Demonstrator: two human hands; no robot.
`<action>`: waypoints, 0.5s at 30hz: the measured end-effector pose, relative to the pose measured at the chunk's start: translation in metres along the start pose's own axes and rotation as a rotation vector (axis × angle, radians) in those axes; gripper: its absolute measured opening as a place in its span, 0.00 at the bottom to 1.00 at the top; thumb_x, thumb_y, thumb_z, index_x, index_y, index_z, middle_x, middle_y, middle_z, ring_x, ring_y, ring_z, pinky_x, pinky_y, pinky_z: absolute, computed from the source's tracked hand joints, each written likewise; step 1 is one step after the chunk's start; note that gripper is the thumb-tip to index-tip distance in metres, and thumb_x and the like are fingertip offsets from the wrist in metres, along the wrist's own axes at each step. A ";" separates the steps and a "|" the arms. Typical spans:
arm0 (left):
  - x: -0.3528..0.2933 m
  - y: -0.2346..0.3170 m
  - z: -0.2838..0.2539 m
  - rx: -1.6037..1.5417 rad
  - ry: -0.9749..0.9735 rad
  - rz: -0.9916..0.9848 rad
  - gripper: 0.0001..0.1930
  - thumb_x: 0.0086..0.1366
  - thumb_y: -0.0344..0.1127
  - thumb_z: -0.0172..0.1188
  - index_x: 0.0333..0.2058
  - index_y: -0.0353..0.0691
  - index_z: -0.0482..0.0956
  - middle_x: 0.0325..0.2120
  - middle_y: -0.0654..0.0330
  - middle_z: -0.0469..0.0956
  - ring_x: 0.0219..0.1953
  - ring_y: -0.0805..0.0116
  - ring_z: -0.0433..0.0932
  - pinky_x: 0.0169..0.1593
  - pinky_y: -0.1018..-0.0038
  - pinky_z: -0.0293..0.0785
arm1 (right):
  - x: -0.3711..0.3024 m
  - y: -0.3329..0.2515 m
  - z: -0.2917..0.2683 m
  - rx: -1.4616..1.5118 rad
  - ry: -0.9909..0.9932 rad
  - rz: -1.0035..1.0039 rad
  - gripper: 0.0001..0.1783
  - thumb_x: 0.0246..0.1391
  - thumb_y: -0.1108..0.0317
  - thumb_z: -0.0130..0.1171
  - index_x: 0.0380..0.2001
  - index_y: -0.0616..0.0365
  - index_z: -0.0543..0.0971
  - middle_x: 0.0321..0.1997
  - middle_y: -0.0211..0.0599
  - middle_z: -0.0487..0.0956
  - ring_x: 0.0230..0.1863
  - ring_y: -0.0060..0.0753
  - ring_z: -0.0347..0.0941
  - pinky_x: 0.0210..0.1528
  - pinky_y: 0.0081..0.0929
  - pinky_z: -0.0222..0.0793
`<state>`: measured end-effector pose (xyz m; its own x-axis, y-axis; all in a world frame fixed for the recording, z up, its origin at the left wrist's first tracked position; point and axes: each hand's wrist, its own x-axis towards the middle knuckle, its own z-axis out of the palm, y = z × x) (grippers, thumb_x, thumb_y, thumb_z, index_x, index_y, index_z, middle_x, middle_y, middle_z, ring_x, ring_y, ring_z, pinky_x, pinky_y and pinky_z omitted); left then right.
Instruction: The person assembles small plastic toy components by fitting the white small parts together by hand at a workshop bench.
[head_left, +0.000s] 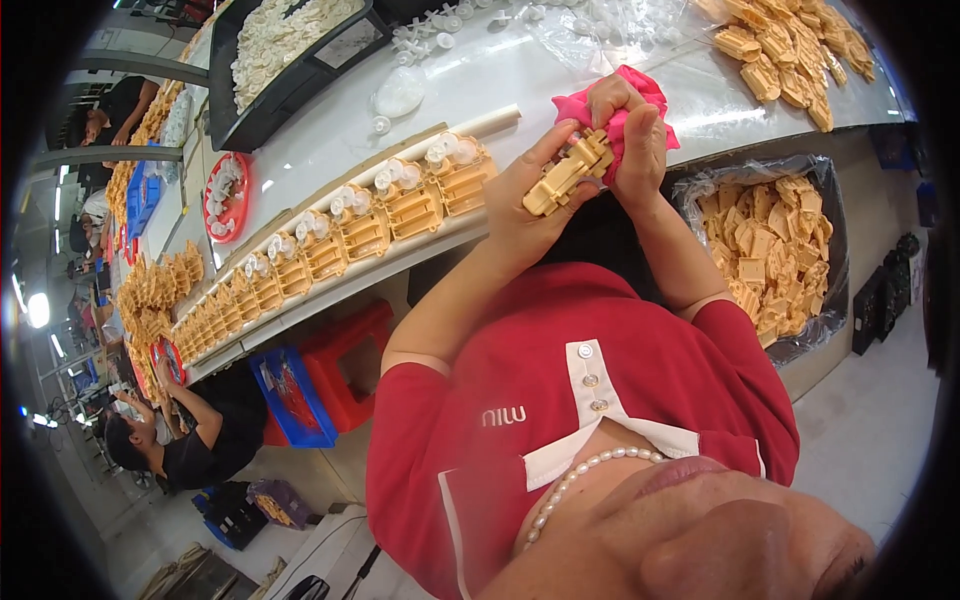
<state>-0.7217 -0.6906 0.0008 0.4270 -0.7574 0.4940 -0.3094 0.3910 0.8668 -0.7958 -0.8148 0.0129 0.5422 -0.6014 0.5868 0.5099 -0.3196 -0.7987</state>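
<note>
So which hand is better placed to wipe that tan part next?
Right, likely. The right hand grips the pink cloth against the tan part; the left hand is wrapped around the part from below, so it is busy steadying it.

The left hand [525, 205] is gripping a tan plastic part [568, 172] while the right hand [630, 125] is pressing a pink cloth [625, 95] against its upper end. Beside them a long row of matching parts [330, 245] (each carrying a white fitting) is lying along the white table [600, 70]. A lined bin [765, 250] of tan pieces is sitting below the table's edge, and more tan pieces are piling on top [790, 50].
</note>
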 end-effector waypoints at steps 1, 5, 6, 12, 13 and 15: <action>-0.001 0.000 -0.001 0.035 -0.006 0.013 0.30 0.52 0.26 0.66 0.54 0.33 0.66 0.46 0.54 0.75 0.45 0.71 0.75 0.47 0.78 0.70 | -0.001 0.001 0.000 0.001 -0.004 0.004 0.28 0.63 0.46 0.37 0.20 0.58 0.67 0.24 0.26 0.64 0.22 0.15 0.56 0.25 0.14 0.51; -0.001 -0.004 -0.003 0.126 0.005 0.115 0.29 0.51 0.27 0.67 0.53 0.33 0.68 0.44 0.53 0.77 0.42 0.70 0.77 0.45 0.78 0.72 | 0.002 0.002 0.002 0.011 -0.058 -0.052 0.27 0.63 0.50 0.39 0.16 0.57 0.65 0.20 0.26 0.63 0.21 0.15 0.55 0.23 0.15 0.50; 0.000 -0.004 -0.004 0.147 0.010 0.140 0.29 0.50 0.28 0.68 0.52 0.33 0.69 0.43 0.53 0.77 0.41 0.69 0.78 0.44 0.78 0.72 | 0.002 0.000 0.003 0.023 -0.058 -0.058 0.27 0.64 0.51 0.40 0.15 0.57 0.64 0.18 0.26 0.63 0.20 0.15 0.54 0.23 0.15 0.50; 0.001 -0.012 -0.005 0.173 0.005 0.132 0.29 0.49 0.29 0.68 0.51 0.33 0.70 0.43 0.53 0.77 0.40 0.68 0.78 0.43 0.77 0.73 | 0.000 0.014 0.002 0.084 0.017 0.001 0.27 0.65 0.53 0.37 0.15 0.58 0.65 0.18 0.26 0.63 0.21 0.16 0.56 0.25 0.16 0.51; 0.001 -0.014 -0.005 0.172 0.008 0.126 0.29 0.49 0.29 0.68 0.51 0.33 0.70 0.43 0.53 0.77 0.39 0.68 0.78 0.43 0.77 0.73 | 0.000 0.016 0.002 0.084 0.017 0.000 0.27 0.65 0.53 0.37 0.15 0.58 0.65 0.18 0.26 0.63 0.21 0.16 0.56 0.25 0.16 0.51; 0.001 -0.016 -0.005 0.162 0.018 0.116 0.29 0.50 0.29 0.68 0.51 0.33 0.70 0.43 0.53 0.77 0.40 0.69 0.78 0.43 0.77 0.72 | 0.002 0.016 0.004 0.100 0.075 0.052 0.27 0.65 0.53 0.34 0.18 0.59 0.67 0.19 0.28 0.64 0.22 0.17 0.57 0.27 0.16 0.53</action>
<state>-0.7118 -0.6952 -0.0119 0.3951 -0.7019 0.5926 -0.4897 0.3849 0.7823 -0.7836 -0.8181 0.0016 0.5200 -0.6700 0.5299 0.5480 -0.2141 -0.8086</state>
